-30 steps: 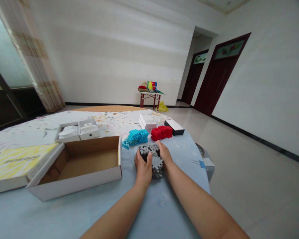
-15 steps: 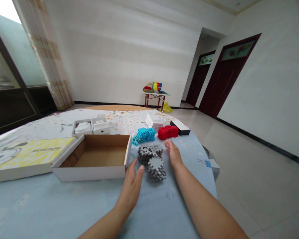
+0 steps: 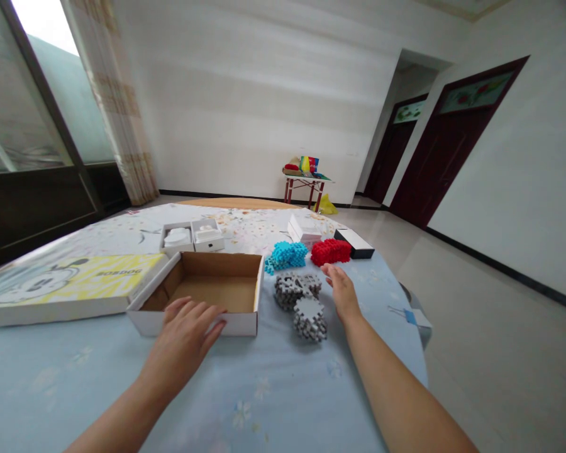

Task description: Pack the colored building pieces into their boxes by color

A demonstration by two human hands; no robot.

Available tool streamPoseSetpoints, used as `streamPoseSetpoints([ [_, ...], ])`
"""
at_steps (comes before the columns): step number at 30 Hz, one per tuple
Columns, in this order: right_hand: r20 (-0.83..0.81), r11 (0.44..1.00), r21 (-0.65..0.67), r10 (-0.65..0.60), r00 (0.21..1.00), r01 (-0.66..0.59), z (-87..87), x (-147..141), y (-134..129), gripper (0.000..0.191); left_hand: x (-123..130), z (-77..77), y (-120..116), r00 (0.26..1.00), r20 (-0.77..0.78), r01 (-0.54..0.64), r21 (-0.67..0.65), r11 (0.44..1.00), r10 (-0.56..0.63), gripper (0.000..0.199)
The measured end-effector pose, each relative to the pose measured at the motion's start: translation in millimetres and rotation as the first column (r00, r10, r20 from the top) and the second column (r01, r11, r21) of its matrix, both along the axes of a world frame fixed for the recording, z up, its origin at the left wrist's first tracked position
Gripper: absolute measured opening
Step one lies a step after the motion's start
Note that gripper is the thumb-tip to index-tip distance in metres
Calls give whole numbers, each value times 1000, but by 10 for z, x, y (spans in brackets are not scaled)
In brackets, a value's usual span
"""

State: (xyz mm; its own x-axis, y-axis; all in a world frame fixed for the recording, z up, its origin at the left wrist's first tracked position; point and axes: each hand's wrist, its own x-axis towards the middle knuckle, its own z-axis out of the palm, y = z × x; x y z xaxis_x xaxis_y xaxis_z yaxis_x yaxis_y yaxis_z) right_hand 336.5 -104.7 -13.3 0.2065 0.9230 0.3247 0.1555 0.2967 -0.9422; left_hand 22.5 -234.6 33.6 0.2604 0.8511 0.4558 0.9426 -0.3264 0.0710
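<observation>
My left hand [image 3: 188, 330] is at the front wall of an open cardboard box [image 3: 236, 325], white outside and brown inside. Its fingers are slightly curled over the front rim, with the thumb apart on the outer side; whether they touch the wall is unclear. My right hand [image 3: 342, 292] rests with loosely spread fingers, holding nothing, just right of a stack of dark grey interlocking pieces [image 3: 295, 288]. In front of that lies a stack of light grey snowflake-shaped pieces [image 3: 310, 318]. Red pieces [image 3: 331, 251] lie beyond my right fingertips, with blue pieces [image 3: 287, 254] to their left.
A yellow-and-white printed box lid [image 3: 75, 286] lies left of the open box. Behind are a small white two-part box [image 3: 193, 236], another white box [image 3: 304, 229] and a black-and-white box [image 3: 355, 243]. The round table's edge [image 3: 417, 352] curves along the right.
My left hand has moved left, from beside the grey stacks to the open box's front wall. My right hand stays near the dark grey stack. The view has turned slightly left.
</observation>
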Motion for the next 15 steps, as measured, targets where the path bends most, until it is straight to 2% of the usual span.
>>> streamPoseSetpoints([
  [5, 35, 999, 31, 12, 999, -13, 81, -10, -62, 37, 295, 130, -149, 996, 31, 82, -133, 988, -79, 25],
  [8, 40, 999, 39, 18, 999, -19, 176, 12, -83, 37, 274, 304, -168, 992, 107, 81, -127, 989, -67, 36],
  [10, 84, 996, 56, 69, 994, -74, 292, 9, -102, 39, 129, 445, -134, 980, 198, 21, -82, 996, -5, 39],
  [12, 196, 976, 67, 191, 962, -208, 442, -29, -128, 44, -94, 566, -73, 938, 323, -115, -44, 992, 123, 37],
  [15, 444, 892, 26, 395, 804, -452, 661, -166, -148, 63, -489, 624, 51, 817, 478, -364, -8, 931, 323, 37],
])
